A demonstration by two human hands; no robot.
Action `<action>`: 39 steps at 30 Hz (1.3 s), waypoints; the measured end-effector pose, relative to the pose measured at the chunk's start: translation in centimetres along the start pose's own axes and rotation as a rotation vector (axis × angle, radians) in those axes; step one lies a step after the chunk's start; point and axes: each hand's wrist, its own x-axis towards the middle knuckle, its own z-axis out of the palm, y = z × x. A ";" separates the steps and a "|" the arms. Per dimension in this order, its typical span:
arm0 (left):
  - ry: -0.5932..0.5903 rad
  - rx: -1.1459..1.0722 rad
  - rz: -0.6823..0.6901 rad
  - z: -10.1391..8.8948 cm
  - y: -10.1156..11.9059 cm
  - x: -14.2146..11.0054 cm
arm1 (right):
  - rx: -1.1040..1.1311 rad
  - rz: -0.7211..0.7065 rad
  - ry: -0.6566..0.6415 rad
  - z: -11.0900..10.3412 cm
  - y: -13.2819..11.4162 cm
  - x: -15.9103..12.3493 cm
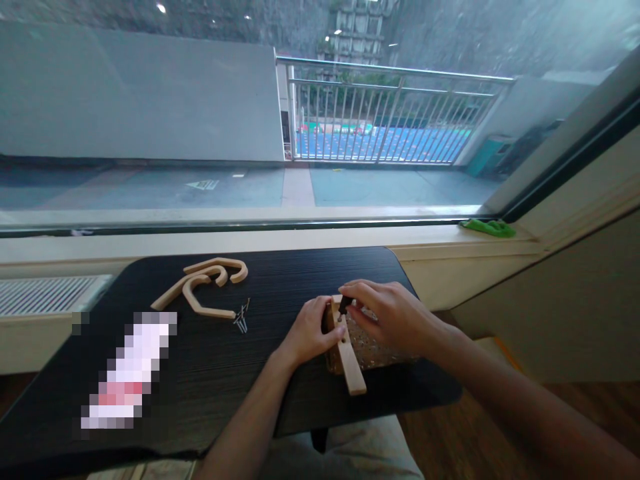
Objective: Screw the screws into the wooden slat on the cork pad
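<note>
My left hand [310,333] is closed on a pale wooden strip [353,370], its thumb across the strip near a dark hole. The strip lies over the edge of a brown block [373,347] with a shiny, bumpy surface, and its near end sticks out past the block. My right hand [390,310] grips a short dark screwdriver [344,305], held upright at the strip's far part. Its tip meets something small and metallic there; a screw head is hard to make out. My right palm and wrist hide part of the block.
Curved wooden hooks [210,312] lie on the dark table [200,387] to the left, beside several loose screws [242,320]. A blurred-out pale item [133,370] is at front left. Behind the table runs a window sill [320,241] with a green cloth [487,228].
</note>
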 end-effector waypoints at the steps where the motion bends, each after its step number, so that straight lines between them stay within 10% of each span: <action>1: -0.004 0.004 0.001 0.0 0.0 0.0 | 0.015 0.015 -0.006 0.2 0.0 -0.1; 39: 0.019 0.046 0.008 0.2 -0.5 0.2 | -0.007 0.082 0.139 3.4 0.2 -0.5</action>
